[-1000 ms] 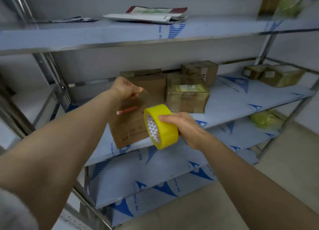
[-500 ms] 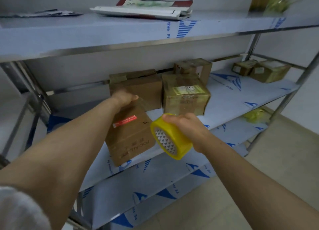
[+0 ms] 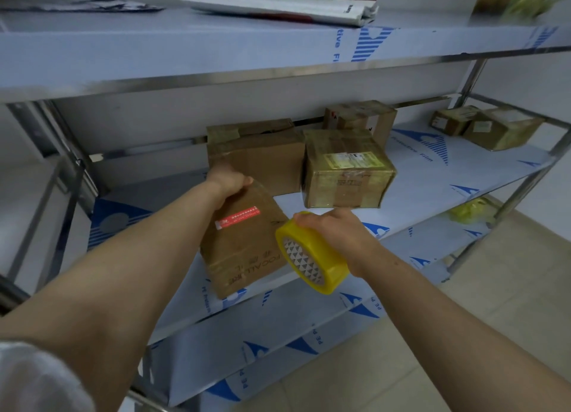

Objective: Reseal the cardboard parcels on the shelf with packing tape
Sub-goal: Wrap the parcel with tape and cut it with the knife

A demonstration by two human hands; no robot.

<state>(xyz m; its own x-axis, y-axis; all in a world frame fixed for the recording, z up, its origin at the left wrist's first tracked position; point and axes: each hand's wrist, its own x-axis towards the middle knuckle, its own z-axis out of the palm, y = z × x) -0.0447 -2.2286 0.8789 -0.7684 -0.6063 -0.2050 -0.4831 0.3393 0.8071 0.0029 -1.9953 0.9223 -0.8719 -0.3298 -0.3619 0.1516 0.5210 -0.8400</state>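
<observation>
Left hand: gripping the far edge of the flat brown cardboard parcel, fingers curling over it. Whether a tape end is lying under them cannot be told.
Right hand: closing round the rim of the yellow roll of packing tape, holding it tilted just beside the parcel's right edge, with the patterned core facing the camera.
Step, as judged: drawing a strip across the parcel's top face.
Doing it well: keeping the left hand pinning the far edge so the parcel is not sliding; pulling the roll low and straight towards the near edge; keeping the strip taut to avoid wrinkles; running it over the edge before cutting.
Parcel, place: lying skewed at the front of the film-covered steel middle shelf.
Parcel, look: shallow and creased, bearing a red sticker; printed lettering is showing upside down near the front edge.
Behind it: two taller brown cartons, the right one already carrying heavy taping.
</observation>
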